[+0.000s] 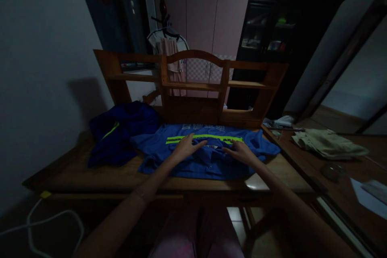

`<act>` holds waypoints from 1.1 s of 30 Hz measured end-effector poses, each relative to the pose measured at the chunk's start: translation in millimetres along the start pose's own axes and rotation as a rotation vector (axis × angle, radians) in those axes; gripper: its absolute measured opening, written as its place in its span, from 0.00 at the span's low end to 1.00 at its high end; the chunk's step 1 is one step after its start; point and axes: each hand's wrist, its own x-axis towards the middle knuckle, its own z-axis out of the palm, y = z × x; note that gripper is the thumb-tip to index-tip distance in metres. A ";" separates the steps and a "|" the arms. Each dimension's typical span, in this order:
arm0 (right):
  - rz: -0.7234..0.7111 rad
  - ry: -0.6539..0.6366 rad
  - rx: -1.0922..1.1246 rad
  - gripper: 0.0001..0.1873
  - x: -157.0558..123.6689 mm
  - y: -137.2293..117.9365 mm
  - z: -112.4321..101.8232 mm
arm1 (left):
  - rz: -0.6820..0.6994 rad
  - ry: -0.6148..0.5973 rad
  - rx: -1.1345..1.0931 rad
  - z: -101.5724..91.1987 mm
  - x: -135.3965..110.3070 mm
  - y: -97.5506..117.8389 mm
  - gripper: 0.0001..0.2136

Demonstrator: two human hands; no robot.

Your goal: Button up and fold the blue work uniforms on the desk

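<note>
A blue shirt [181, 166] with bright yellow-green stripes and pale lettering lies spread on the wooden desk [72, 177], its collar towards the middle. My left hand [188, 147] rests on the shirt left of the collar, thumb stretched away from the fingers. On the collar's other side, my right hand [240, 152] touches the cloth with thumb and fingers apart. Neither hand visibly grips the fabric, though the fingertips are dim. Left of the shirt sits a heap of darker blue clothing [127, 129] with one yellow-green stripe.
A wooden shelf frame [193, 86] rises along the desk's far edge. On the table to the right lie folded khaki cloth [328, 144], a round glass object [332, 171] and papers [370, 197]. A white cable [56, 213] hangs by the desk's front left corner.
</note>
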 end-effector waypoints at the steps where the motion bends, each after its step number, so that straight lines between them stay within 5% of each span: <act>1: 0.012 0.011 -0.038 0.17 3.9 -4.7 -2.1 | -0.004 0.002 0.018 2.6 4.6 7.1 0.25; 4: 0.016 0.062 -0.108 0.06 4.2 -20.2 -12.9 | 0.064 0.012 0.055 -0.5 2.9 29.7 0.11; 12: 0.059 0.457 -0.192 0.08 -63.1 -49.4 -36.9 | 0.035 0.209 0.006 -35.1 -69.7 60.8 0.19; 14: 0.104 0.475 -0.157 0.09 -79.3 -54.9 -29.5 | 0.013 0.192 -0.018 -27.3 -84.7 56.4 0.20; 18: 0.182 0.417 -0.194 0.33 -93.4 -56.9 -5.1 | 0.092 0.113 -0.039 -8.6 -103.2 36.6 0.19; 22: 0.267 0.327 -0.122 0.26 -89.3 -46.4 5.3 | 0.174 0.094 0.123 -15.7 -108.7 -6.5 0.32; 25: 0.335 0.359 0.292 0.26 -84.0 -40.5 -2.8 | 0.136 0.117 0.285 -36.4 -107.8 -50.1 0.30; 28: 0.412 0.323 1.026 0.30 -81.3 -41.8 -12.8 | 0.145 0.043 0.315 -55.8 -108.4 -85.6 0.16; 30: 0.462 0.222 1.418 0.33 -83.0 -45.3 -13.2 | 0.178 -0.049 0.287 -62.6 -110.7 -99.1 0.12; 33: 0.507 0.089 1.658 0.40 -94.5 -49.8 -2.7 | 0.199 -0.086 0.327 -65.4 -114.8 -106.3 0.10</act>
